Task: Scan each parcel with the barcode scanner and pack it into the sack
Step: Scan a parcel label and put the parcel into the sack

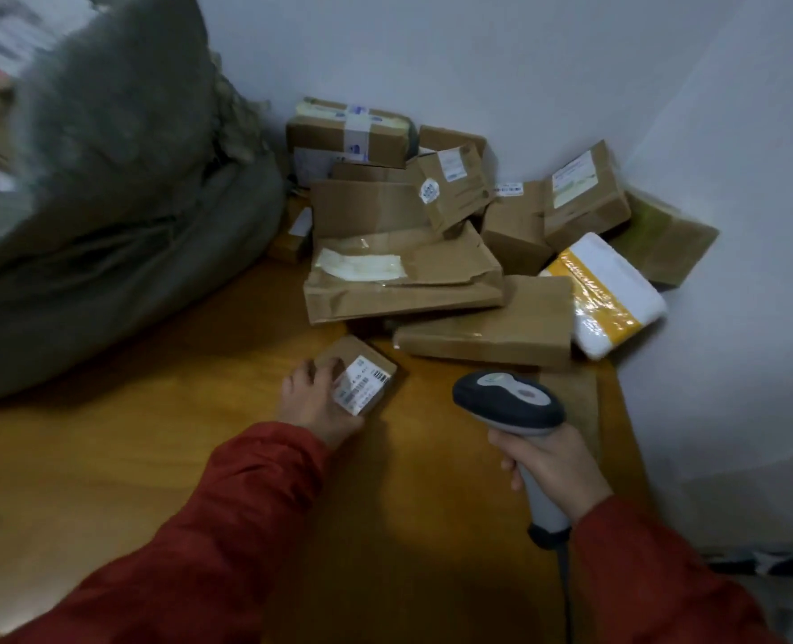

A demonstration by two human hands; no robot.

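Our left hand [313,404] lay on a small parcel [362,383]; the parcel heap [413,276] sat beyond it, the sack [106,216] to its left, the scanner [508,402] to its right.

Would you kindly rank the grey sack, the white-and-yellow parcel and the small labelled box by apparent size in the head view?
Largest: grey sack.
Then: white-and-yellow parcel.
Smallest: small labelled box, despite lying nearer the camera.
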